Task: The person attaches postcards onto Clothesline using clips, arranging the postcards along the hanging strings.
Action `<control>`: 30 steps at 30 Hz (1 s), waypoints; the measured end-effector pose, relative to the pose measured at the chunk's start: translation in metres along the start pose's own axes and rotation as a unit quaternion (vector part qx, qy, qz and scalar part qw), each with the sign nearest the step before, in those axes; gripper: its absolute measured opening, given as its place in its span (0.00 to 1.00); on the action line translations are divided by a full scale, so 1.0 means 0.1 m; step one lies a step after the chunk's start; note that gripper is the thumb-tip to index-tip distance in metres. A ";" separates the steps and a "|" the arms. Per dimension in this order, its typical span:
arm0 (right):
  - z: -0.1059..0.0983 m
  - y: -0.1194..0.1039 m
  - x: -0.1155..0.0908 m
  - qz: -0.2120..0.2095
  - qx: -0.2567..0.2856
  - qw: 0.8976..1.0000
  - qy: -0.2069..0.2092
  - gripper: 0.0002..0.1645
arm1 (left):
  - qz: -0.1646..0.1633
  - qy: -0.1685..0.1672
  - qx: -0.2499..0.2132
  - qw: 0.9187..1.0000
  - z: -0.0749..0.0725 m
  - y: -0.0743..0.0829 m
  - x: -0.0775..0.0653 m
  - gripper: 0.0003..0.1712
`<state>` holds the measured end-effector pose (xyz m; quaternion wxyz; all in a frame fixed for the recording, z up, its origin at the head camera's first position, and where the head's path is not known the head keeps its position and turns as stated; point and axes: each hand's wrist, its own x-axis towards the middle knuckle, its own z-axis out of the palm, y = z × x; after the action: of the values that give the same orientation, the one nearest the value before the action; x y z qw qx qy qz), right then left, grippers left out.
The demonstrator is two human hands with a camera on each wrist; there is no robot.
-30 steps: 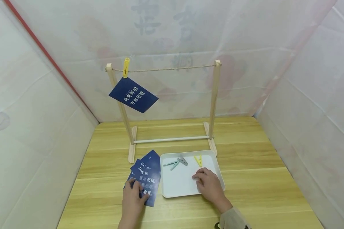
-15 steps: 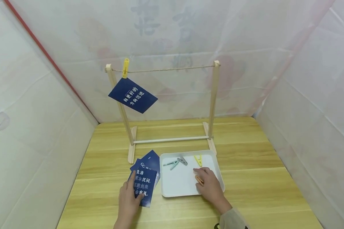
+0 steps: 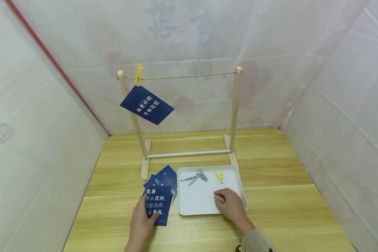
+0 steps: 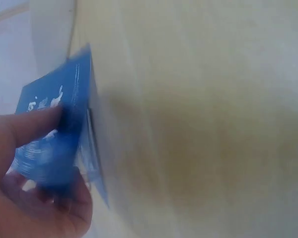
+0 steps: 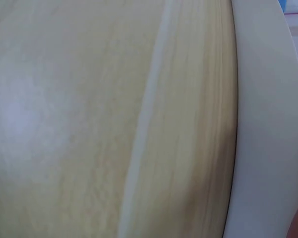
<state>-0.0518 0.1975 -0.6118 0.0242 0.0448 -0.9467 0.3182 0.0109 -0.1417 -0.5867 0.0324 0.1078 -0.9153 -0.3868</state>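
Observation:
My left hand [image 3: 140, 220] pinches a dark blue card [image 3: 160, 203] with white characters, thumb on its face and fingers curled behind it. In the left wrist view this card [image 4: 52, 94] tilts up from the table. Under and behind it lie more blue cards [image 3: 167, 178], fanned out. Over the right part of the white tray [image 3: 195, 204], my right hand [image 3: 232, 207] holds an orange clothespin [image 3: 219, 198] between thumb and fingers. A teal clothespin [image 3: 189, 180], a grey one and a yellow clothespin [image 3: 219, 176] lie in the tray. The right wrist view shows mostly table and tray wall [image 5: 268, 119].
Behind the tray stands a wooden rack [image 3: 235, 108] with a twine line [image 3: 189, 76] across its top. A yellow clothespin [image 3: 139, 75] holds a blue card [image 3: 147, 105] on the line's left end. White cloth walls enclose the wooden table [image 3: 271, 168] at the back and sides.
The left hand has slid a card toward the near edge, off the fanned cards, and now grips it. An orange clothespin has come into sight in the right hand, which stays over the tray.

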 end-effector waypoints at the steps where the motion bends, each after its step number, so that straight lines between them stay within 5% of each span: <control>1: 0.00 0.00 0.00 -0.002 0.003 1.000 -0.002 0.11 | 0.003 0.000 -0.007 1.000 -0.01 0.01 0.00 0.41; 8: -0.04 -0.02 0.03 -0.022 0.041 0.999 -0.017 0.10 | 0.057 0.018 -0.047 0.997 -0.06 0.08 0.01 0.26; 14: -0.11 -0.04 0.05 -0.025 0.055 0.998 0.008 0.12 | 0.033 0.047 -0.076 0.995 -0.14 0.17 0.03 0.14; 18: -0.16 -0.05 0.04 -0.005 0.118 0.993 0.022 0.12 | 0.016 0.059 -0.118 0.991 -0.20 0.20 0.04 0.06; 22: -0.22 -0.07 0.05 0.024 0.217 0.976 -0.001 0.10 | -0.007 0.051 -0.168 0.984 -0.25 0.21 0.05 0.07; 25: -0.27 -0.08 0.07 0.044 0.268 0.962 -0.031 0.17 | -0.022 0.032 -0.219 0.975 -0.27 0.22 0.08 0.11; 28: -0.29 -0.08 0.08 0.056 0.290 0.954 -0.061 0.24 | -0.034 0.015 -0.257 0.966 -0.28 0.24 0.11 0.15; 30: -0.31 -0.09 0.08 0.052 0.281 0.956 -0.069 0.20 | -0.034 0.008 -0.275 0.961 -0.29 0.26 0.13 0.17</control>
<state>-0.0583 0.2081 -0.5813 -0.0719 0.0222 -0.8196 0.5680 -0.0022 -0.1472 -0.5479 0.0553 0.1290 -0.7689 -0.6237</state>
